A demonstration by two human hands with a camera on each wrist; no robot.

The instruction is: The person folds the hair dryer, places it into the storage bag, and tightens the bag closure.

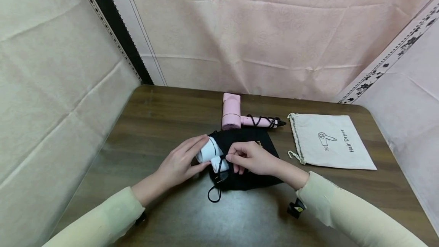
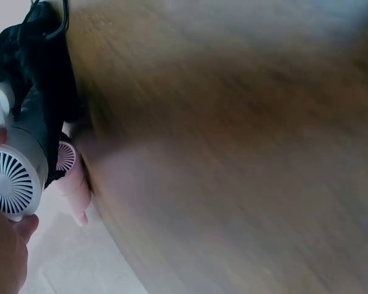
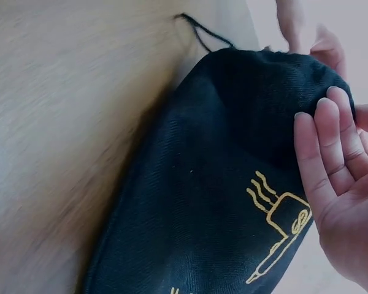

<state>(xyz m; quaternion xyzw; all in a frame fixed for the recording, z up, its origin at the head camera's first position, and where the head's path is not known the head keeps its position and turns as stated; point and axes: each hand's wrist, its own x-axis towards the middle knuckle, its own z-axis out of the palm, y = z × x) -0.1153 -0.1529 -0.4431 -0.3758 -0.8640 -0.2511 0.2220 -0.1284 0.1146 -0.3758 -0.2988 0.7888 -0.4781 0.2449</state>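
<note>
The left hand (image 1: 183, 158) holds the white dryer (image 1: 207, 150) by its head, thumb and fingers around it; the left wrist view shows the round grille (image 2: 15, 182) between them. The right hand (image 1: 252, 158) has thumb and forefinger together on the edge of the black bag (image 1: 248, 181), near its mouth, which faces 9 o'clock.

The work looks partway through: the white dryer lies at that mouth, partly within the cloth, while the grille end sticks out toward 9 o'clock. Its handle and the plug (image 1: 222, 177) also show, so bag and dryer are neither fully joined nor fully apart. Whether the dryer is going in or coming out, I cannot tell. The mouth is undrawn; a cord loop (image 1: 214, 202) lies on the table (image 1: 164, 125) at the bag's 8 o'clock.

At 12 o'clock, just beside the bag, the pink dryer (image 1: 231, 111) lies unbagged, handle toward 3 o'clock, its cord (image 1: 262, 120) wound round it. Near 2 o'clock, the beige bag (image 1: 332, 140) lies flat and untouched, apparently unfilled.
</note>
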